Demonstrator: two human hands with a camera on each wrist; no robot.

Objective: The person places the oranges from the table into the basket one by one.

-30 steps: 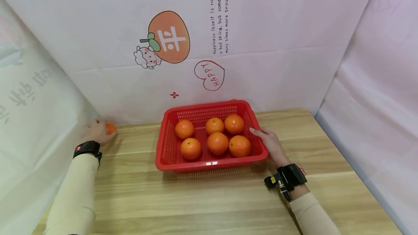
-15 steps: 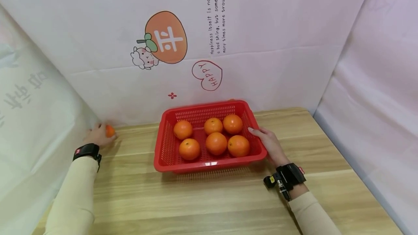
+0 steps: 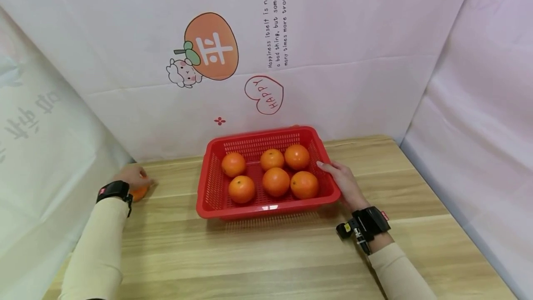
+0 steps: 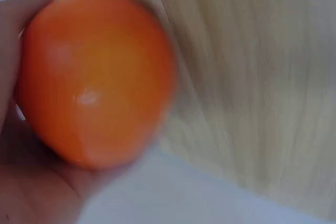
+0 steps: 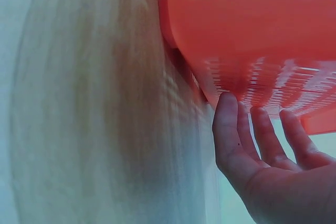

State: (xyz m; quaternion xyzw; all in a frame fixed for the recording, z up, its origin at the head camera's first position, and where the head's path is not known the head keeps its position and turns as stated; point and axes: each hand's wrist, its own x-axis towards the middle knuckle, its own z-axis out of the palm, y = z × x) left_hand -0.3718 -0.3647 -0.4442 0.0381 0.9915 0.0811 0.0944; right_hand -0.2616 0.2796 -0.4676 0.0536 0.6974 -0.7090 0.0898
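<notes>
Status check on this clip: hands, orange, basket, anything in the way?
Left hand grips loose orange above table. Right hand rests against red basket, fingers straight. Six oranges inside. Nothing between orange and basket.

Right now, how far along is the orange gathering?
Six oranges already lie in the red basket. The left hand grips a seventh orange near the table's left edge, outside the basket. The right hand steadies the basket's right side. That one orange is left.
</notes>
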